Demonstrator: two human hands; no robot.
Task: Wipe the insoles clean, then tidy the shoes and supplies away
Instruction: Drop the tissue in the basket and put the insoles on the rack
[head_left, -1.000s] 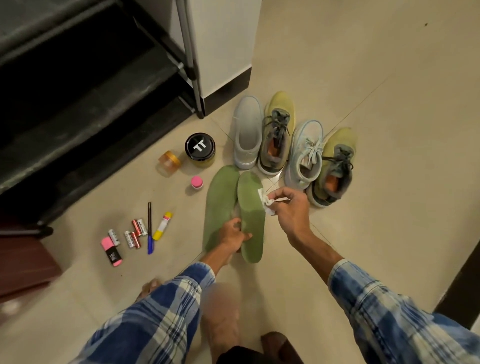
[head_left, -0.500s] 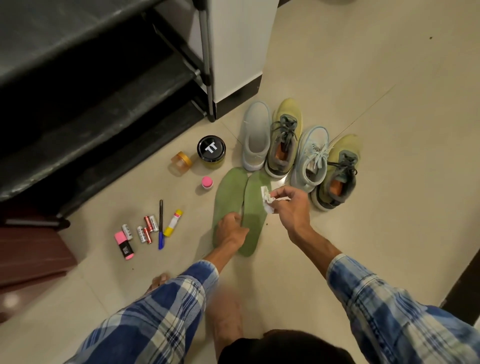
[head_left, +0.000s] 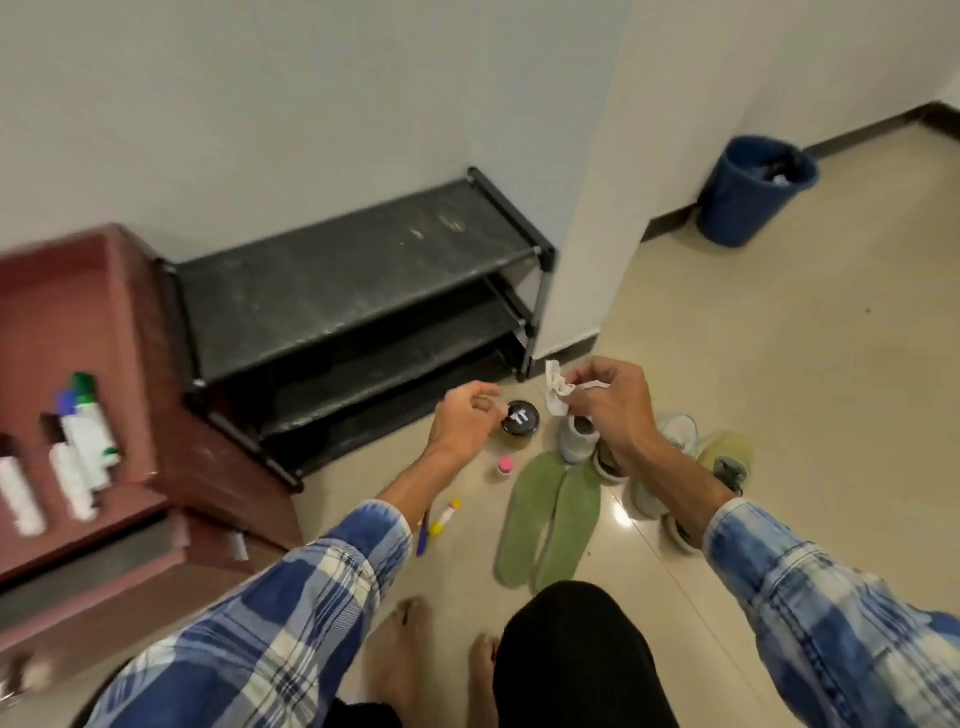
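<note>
White "TT" on black jar lid (head_left: 520, 417)

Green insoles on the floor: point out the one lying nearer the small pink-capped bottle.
The left green insole, with the small pink-capped bottle by its toe end; the right green insole lies farther off, next to the shoes.

The head-worn wide-angle camera is looking forward and steeply down over blue plaid sleeves (head_left: 270, 623) at the glossy beige tiled floor (head_left: 779, 415). It is facing the black tiered shoe rack (head_left: 353, 291) by the white wall (head_left: 260, 104), the bare feet (head_left: 400, 654) lying at the bottom edge.
</note>
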